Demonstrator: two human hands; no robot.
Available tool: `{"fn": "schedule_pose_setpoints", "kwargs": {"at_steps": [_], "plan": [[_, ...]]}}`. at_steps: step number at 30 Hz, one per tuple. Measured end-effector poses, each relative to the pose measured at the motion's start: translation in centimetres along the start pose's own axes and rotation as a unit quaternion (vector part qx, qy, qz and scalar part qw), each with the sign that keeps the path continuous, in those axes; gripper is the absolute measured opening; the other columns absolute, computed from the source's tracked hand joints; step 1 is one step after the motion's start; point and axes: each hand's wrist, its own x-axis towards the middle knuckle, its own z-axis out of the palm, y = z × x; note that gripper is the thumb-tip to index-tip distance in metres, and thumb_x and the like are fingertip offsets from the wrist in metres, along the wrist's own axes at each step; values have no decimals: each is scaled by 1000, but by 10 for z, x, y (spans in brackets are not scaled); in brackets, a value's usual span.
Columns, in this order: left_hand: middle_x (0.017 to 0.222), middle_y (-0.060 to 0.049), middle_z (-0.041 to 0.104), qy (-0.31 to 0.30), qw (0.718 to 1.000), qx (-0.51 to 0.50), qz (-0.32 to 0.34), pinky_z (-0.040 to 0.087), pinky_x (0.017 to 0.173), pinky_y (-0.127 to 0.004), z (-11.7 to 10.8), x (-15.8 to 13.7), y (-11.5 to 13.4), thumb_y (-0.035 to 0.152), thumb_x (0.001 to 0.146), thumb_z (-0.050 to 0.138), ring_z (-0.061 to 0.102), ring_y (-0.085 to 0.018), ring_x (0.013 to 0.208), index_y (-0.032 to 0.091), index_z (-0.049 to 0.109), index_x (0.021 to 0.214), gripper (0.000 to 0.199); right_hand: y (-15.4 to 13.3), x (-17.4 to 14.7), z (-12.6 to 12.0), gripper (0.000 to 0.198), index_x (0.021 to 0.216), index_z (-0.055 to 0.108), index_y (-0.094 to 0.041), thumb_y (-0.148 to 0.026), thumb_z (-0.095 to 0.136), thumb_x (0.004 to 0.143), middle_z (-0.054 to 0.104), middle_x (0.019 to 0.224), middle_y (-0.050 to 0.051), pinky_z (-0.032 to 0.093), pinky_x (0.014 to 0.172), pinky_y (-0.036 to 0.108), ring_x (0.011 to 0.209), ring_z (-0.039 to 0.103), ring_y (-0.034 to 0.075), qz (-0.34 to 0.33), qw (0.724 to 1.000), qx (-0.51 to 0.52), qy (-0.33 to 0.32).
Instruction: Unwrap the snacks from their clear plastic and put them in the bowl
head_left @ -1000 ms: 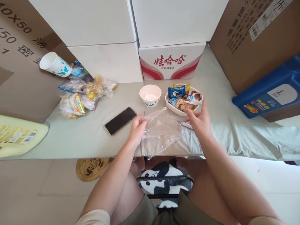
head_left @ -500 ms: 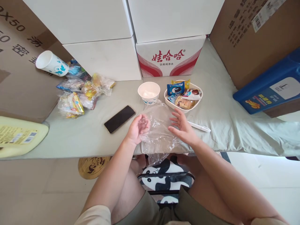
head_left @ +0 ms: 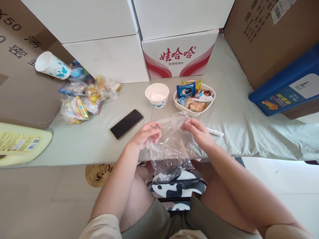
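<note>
A clear plastic bag [head_left: 170,142] hangs between my hands over the table's front edge, its lower part drooping toward my lap. My left hand [head_left: 149,133] is closed on the bag's left side, fingers curled with the thumb on top. At the bag's upper right, my right hand [head_left: 196,130] pinches the film between thumb and fingers. Just beyond the bag stands a white paper bowl [head_left: 157,96] with a blue leaf print. Right of it sits a white dish [head_left: 191,112] of packaged snacks [head_left: 186,91].
A phone [head_left: 126,123] lies left of my hands; a white pen-like object [head_left: 214,132] lies to the right. Bagged snacks [head_left: 93,94] and a tilted paper cup [head_left: 53,65] are at the left. White boxes [head_left: 180,54] stand behind; a blue container [head_left: 286,86] stands right.
My right hand has gone from spread fingers to a pinch on the bag. The bag is now raised and stretched between both hands. The view has shifted slightly.
</note>
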Motion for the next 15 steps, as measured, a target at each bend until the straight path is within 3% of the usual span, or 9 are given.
{"fn": "schedule_pose_setpoints", "kwargs": {"at_steps": [3, 6, 9, 12, 15], "plan": [[75, 0, 71, 36, 996, 80, -18, 51, 59, -21, -8, -5, 3, 22, 62, 86, 65, -11, 62, 18, 58, 105, 52, -4, 3, -8, 35, 72, 53, -23, -54, 65, 81, 61, 65, -2, 50, 59, 27, 59, 58, 12, 28, 993, 87, 73], [71, 2, 67, 78, 988, 123, -57, 47, 53, -20, -18, -8, 5, 25, 64, 86, 61, -10, 56, 18, 60, 103, 48, -8, 5, -15, 36, 71, 47, -24, -52, 68, 78, 50, 51, -7, 32, 39, 22, 41, 40, 8, 57, 985, 109, 117], [61, 6, 59, 153, 987, 29, 50, 39, 47, -16, -23, -8, 8, 29, 63, 87, 52, -5, 48, 19, 60, 95, 43, -10, 5, -17, 35, 76, 47, -25, -51, 71, 77, 40, 46, -11, 24, 37, 21, 36, 29, 6, 65, 983, 119, 120], [73, 6, 65, 181, 960, -101, 186, 48, 59, -17, -20, -8, 11, 30, 59, 89, 62, -7, 62, 25, 59, 102, 52, -12, 3, -15, 37, 80, 47, -25, -51, 72, 76, 37, 45, -12, 23, 38, 21, 37, 29, 6, 72, 981, 128, 128], [83, 4, 70, 176, 969, -81, 152, 52, 61, -21, -14, -6, 11, 25, 58, 89, 69, -12, 71, 28, 58, 112, 62, -13, 1, -14, 36, 90, 49, -26, -50, 71, 76, 49, 50, -11, 29, 41, 21, 41, 41, 8, 69, 980, 125, 138]]}}
